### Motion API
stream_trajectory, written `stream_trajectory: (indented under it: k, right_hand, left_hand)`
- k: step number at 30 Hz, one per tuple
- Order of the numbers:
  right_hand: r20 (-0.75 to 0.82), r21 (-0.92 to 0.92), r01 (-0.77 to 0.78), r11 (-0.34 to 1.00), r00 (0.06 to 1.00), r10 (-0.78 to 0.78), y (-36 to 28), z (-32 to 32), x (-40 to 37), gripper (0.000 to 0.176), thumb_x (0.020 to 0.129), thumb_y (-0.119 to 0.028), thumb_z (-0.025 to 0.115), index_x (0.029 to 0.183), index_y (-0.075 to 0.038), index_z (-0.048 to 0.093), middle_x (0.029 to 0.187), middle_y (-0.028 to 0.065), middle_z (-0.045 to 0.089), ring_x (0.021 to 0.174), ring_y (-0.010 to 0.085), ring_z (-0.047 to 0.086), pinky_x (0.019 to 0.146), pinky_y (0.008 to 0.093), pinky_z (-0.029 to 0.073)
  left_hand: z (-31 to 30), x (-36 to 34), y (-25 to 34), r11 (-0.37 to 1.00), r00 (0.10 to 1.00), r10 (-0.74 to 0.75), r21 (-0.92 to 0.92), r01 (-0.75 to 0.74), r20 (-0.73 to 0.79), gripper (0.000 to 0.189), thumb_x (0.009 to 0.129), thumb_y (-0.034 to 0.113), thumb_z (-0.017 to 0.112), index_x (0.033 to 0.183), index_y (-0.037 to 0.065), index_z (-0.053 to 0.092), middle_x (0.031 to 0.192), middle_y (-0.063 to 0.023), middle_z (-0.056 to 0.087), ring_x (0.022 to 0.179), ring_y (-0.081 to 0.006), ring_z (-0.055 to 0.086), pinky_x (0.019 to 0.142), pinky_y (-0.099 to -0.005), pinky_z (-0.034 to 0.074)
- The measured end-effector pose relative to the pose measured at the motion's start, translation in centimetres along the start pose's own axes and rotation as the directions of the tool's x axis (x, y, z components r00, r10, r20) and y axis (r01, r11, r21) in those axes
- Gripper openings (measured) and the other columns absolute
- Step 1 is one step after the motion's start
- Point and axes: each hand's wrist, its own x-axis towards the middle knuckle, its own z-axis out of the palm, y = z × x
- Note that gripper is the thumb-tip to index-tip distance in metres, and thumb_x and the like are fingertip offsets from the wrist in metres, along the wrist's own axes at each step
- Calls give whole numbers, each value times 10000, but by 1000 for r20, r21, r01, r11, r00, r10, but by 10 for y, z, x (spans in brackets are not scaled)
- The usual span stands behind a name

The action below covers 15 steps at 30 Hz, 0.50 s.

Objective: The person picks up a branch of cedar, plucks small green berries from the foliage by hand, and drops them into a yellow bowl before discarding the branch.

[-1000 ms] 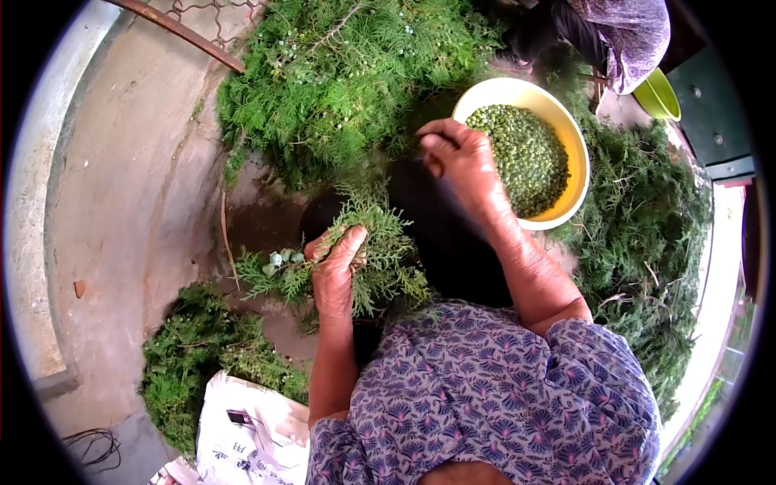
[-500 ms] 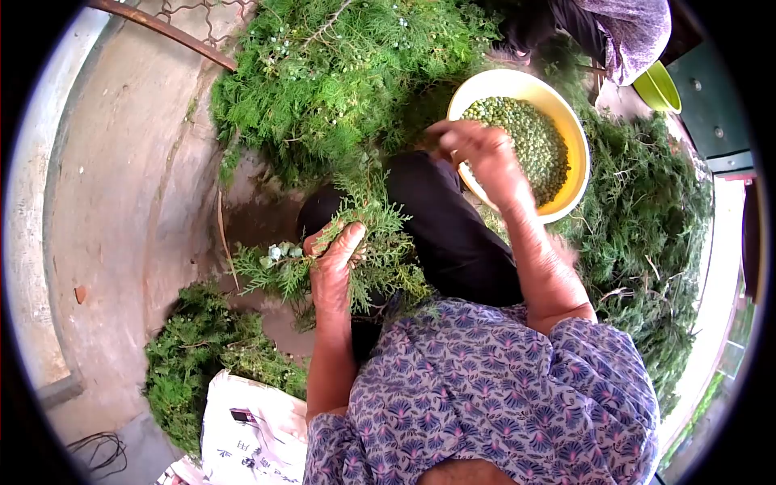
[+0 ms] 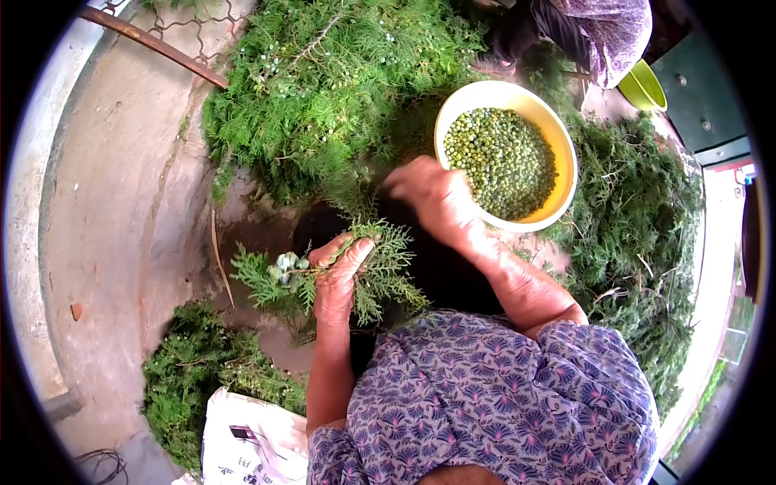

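My left hand point(image 3: 338, 271) is closed around a green conifer sprig point(image 3: 384, 279) above my lap. A cluster of pale blue-green berries point(image 3: 287, 265) shows on the sprig's left part. To the right and a little above, my right hand point(image 3: 432, 194) is in the air beside the rim of a yellow basin point(image 3: 566, 174); its fingers are smeared by motion, so their state cannot be made out. Many small green berries point(image 3: 501, 162) lie in the basin.
A large pile of green branches point(image 3: 323, 97) lies ahead, another point(image 3: 638, 218) at right, a smaller one point(image 3: 202, 364) at lower left. A white sack point(image 3: 250, 436) lies below. Another person point(image 3: 606, 32) is at upper right, near a lime-green container point(image 3: 644, 85).
My right hand has moved left and down, away from the basin toward the sprig. My left hand keeps hold of the sprig. The view has shifted slightly.
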Motion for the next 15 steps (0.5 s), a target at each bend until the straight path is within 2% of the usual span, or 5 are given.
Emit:
stream_trajectory:
  k: [4,6,10,13,15]
  right_hand:
    - [-299,-107,-252,962,931,211,43,-42,6,181,658,20,645,826,-47,655,897,115,610,870,269,584,776,335,471]
    - [-370,-385,-199,901,928,46,58,-52,5,282,663,13,647,939,-44,632,1000,145,569,953,306,545,812,368,448]
    - [-81,313,-301,901,937,341,-5,-42,13,299,732,-41,651,1027,-24,602,983,138,586,859,282,590,793,327,468]
    - [86,144,106,984,989,-119,-36,-22,12,310,769,-107,644,1065,-33,587,1019,142,586,952,269,568,795,342,480]
    - [197,297,52,953,974,-115,-47,-5,11,313,757,-102,654,1057,-39,595,1004,140,586,949,278,566,803,338,475]
  left_hand:
    - [0,2,9,996,997,-82,-16,82,15,188,789,200,662,857,25,673,706,20,602,571,-43,479,506,-195,356]
    - [2,4,6,994,995,-95,-47,94,-13,159,793,177,651,836,25,672,686,24,591,576,-41,472,510,-196,346]
    - [4,8,7,995,995,-100,-26,101,16,180,782,193,673,795,15,656,673,47,554,580,-39,418,536,-213,336]
    - [6,10,6,997,998,-48,-61,51,49,181,796,203,668,811,23,649,679,45,564,611,-38,446,545,-215,353]
    - [8,12,1,996,996,56,-76,-51,65,187,807,207,659,827,21,645,690,42,571,630,-38,459,551,-221,364]
